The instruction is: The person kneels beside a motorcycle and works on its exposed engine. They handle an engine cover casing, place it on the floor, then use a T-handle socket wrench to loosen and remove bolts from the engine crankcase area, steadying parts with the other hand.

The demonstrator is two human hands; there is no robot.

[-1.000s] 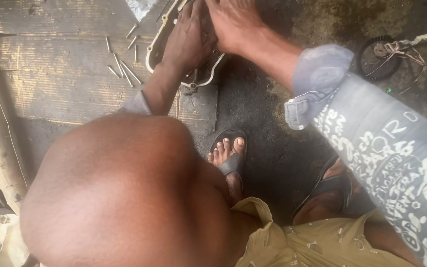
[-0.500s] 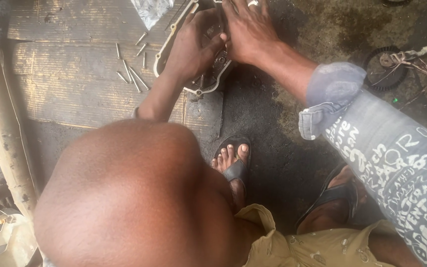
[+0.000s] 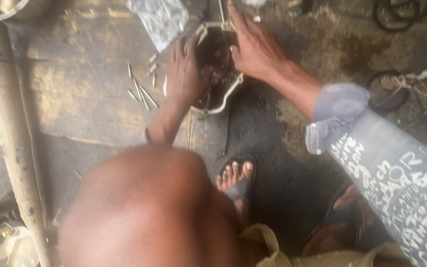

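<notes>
A dark, greasy metal casing (image 3: 222, 94) with a pale rim lies at the edge of a worn wooden board (image 3: 85, 99). My left hand (image 3: 185, 74) curls over the casing's left side and grips it. My right hand (image 3: 255, 47) lies on the casing's upper right part, fingers stretched forward and thumb hooked inside the rim. A grey patterned sleeve (image 3: 396, 173) covers my right arm, rolled up to the forearm. A large blurred, bare rounded shape (image 3: 149, 212) close to the camera hides my left arm below the wrist.
Several thin metal pins (image 3: 142, 91) lie loose on the board left of the casing. A crumpled silvery sheet (image 3: 161, 20) lies above them. A wooden pole (image 3: 13, 128) runs down the left. Two sandalled feet (image 3: 235, 183) stand on dark oily ground. Black rings (image 3: 384, 91) lie at right.
The view has tilted, so both hands and the casing sit lower in the frame. More of the casing shows. Both hands stay on it, with the right hand's fingers reaching further forward.
</notes>
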